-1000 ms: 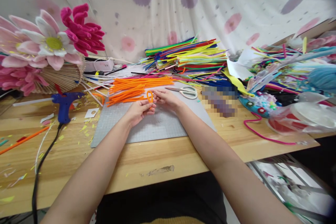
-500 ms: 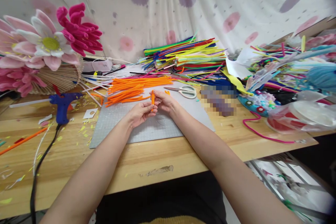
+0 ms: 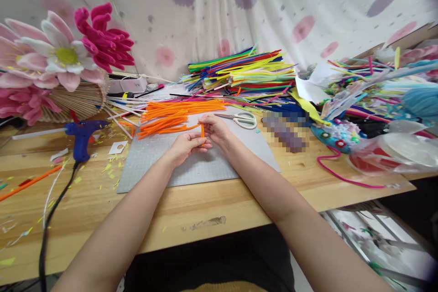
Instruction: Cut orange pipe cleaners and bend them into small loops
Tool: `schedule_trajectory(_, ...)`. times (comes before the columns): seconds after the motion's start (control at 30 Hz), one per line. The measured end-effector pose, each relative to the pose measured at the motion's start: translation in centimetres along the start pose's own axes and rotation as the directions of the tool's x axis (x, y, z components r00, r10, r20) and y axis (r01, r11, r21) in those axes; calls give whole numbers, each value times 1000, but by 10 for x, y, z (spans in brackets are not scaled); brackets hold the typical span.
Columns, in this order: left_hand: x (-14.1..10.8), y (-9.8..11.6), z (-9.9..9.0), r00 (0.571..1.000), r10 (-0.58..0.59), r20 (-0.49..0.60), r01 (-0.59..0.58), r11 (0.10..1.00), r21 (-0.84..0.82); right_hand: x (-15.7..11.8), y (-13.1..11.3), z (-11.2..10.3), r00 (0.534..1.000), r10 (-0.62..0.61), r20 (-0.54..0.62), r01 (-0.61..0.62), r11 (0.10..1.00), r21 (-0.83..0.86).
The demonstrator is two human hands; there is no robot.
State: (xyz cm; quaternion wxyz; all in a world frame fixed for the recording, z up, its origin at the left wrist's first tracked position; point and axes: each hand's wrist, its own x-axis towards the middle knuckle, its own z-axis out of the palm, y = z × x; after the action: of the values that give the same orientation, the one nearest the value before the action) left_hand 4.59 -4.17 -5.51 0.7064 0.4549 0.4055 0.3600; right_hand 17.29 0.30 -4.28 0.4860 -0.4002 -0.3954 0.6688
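Observation:
A short, upright piece of orange pipe cleaner (image 3: pixel 202 131) is between my hands over the grey cutting mat (image 3: pixel 147 164). My left hand (image 3: pixel 189 147) pinches its lower part. At its upper end, the fingers of my right hand (image 3: pixel 214 128) are closed on it. Just behind my hands lies a bundle of orange pipe cleaners (image 3: pixel 164 118) across the back of the mat. Scissors with pale handles (image 3: pixel 245 120) rest on the mat beyond my right hand, their blades partly hidden.
A blue glue gun (image 3: pixel 82 139) stands on the left of the wooden table (image 3: pixel 191 205), its black cord trailing forward. Fluffy flowers (image 3: pixel 65 57) rise behind it. Colourful pipe cleaners (image 3: pixel 242 73) are heaped at the back. To the right lies a wrapped red-and-white roll (image 3: pixel 390 153).
Both hands have shifted slightly right with the orange piece. It now shows as a narrower strip, and the left fingers are more extended.

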Motion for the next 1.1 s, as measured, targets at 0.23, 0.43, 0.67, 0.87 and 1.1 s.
schedule_trajectory(0.23, 4, 1, -36, 788, 483, -382, -3, 622, 783, 11, -28, -40, 963, -244, -111, 125, 776, -619)
schedule_trajectory(0.43, 9, -1, -54, 735, 632, -247, 172, 178, 969, 17, -19, -64, 940, -291, -176, -62, 360, -931)
schedule_trajectory(0.67, 11, -3, -55, 737, 625, -258, 201, 162, 966, 16, -21, -62, 895, -401, -198, -60, 333, -941)
schedule_trajectory(0.87, 11, -2, -51, 710, 671, -215, 186, 116, 976, 6, -24, -40, 848, -529, -43, 114, 261, -958)
schedule_trajectory(1.1, 5, 5, -35, 704, 705, -85, -1, 121, 993, -3, -5, -17, 858, -340, 386, 374, -102, -922)
